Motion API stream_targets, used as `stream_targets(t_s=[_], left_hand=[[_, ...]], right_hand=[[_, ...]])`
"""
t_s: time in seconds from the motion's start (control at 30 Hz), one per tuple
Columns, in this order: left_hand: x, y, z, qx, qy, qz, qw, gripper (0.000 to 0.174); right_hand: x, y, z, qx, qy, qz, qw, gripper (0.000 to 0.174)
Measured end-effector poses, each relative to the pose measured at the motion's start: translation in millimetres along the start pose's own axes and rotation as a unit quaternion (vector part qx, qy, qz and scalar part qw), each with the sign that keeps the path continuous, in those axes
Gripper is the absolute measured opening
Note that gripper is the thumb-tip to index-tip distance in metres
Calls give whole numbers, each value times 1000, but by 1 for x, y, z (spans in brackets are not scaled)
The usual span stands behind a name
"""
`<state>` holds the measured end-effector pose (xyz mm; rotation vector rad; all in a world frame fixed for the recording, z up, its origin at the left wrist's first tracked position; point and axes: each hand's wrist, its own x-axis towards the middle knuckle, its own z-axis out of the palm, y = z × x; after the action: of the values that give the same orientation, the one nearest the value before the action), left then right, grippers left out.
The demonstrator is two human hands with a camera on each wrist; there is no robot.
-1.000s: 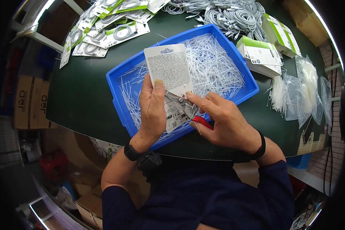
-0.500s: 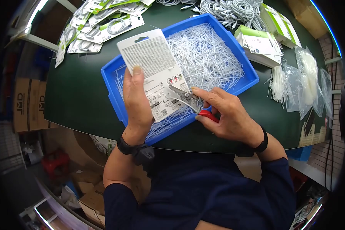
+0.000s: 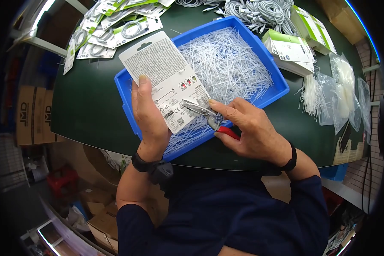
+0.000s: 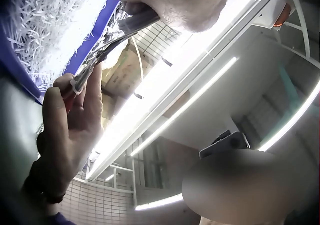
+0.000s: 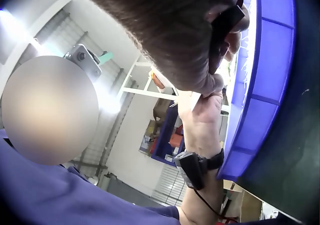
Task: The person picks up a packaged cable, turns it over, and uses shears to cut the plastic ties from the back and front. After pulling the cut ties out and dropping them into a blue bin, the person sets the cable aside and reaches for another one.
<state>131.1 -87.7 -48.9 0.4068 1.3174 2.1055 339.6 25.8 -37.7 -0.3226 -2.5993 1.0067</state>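
The left hand holds a white printed card by its left edge, thumb on the printed face, tilted over a blue tray. Red-handled cutters are gripped in the right hand, their metal jaws lying over the card's lower part. The right index finger reaches the card's right edge. Many cut white strips fill the tray below. In the left wrist view the right hand grips the cutters, seen from the side. The right wrist view shows the left hand beyond the right hand.
Carded cables are heaped at the back left of the dark green table. Coiled grey cables lie at the back. Card stacks, a bundle of white ties and plastic bags are on the right.
The card has moved left and tilted further left, uncovering more of the tray's strips. The cutters have shifted with the right hand and lie lower on the card, away from the left thumb.
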Motion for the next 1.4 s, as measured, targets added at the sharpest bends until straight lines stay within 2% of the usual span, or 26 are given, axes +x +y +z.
stream_targets(t_s=[0.1, 0.2, 0.37, 0.47, 0.63, 0.73, 0.9, 1.03, 1.13, 1.17, 1.2, 1.23, 1.27, 1.3, 1.4], left_hand=[[1, 1, 2, -29, -9, -10, 999, 45], [1, 0, 4, -17, 23, -2, 1000, 44], [2, -8, -6, 38, 1, -6, 999, 43], [0, -11, -7, 112, -41, 15, 993, 45], [-4, -12, 3, 84, -70, -20, 994, 46], [0, -8, 1, 46, -129, -31, 990, 46], [11, 16, -5, 81, -177, 6, 981, 44], [26, 43, -8, 71, -162, 45, 983, 39], [32, 56, -5, -7, -23, 16, 1000, 28], [40, 56, -14, 4, -15, 19, 1000, 28], [53, 50, -31, -96, -133, 9, 986, 29], [65, 44, -49, -196, -248, -1, 949, 34], [68, 45, -56, -293, -354, -10, 888, 42], [66, 46, -63, -288, -340, -9, 895, 42], [54, 58, -45, -276, -309, -14, 910, 62]], right_hand=[[1, -1, 2, 0, 1, -3, 1000, 70], [-1, -2, 9, -31, 30, -17, 999, 76], [-11, 0, 16, -30, 35, -3, 999, 75], [-21, 0, 18, -40, 29, 21, 999, 75], [-37, -3, 16, -40, 38, 39, 998, 74], [-41, 0, 8, 21, 40, 37, 998, 73], [-31, 1, -27, 75, 86, 19, 993, 74], [-1, -6, -50, 72, 113, -13, 991, 76], [22, -17, -56, 89, 97, -37, 991, 77], [29, -19, -54, 102, 95, -41, 989, 77], [37, -21, -52, 99, 84, -57, 990, 77], [44, -22, -48, 94, 72, -75, 990, 77], [49, -25, -44, 90, 57, -92, 990, 77], [51, -28, -40, 103, 47, -94, 989, 77], [55, -36, -27, 60, -60, -98, 992, 69]])
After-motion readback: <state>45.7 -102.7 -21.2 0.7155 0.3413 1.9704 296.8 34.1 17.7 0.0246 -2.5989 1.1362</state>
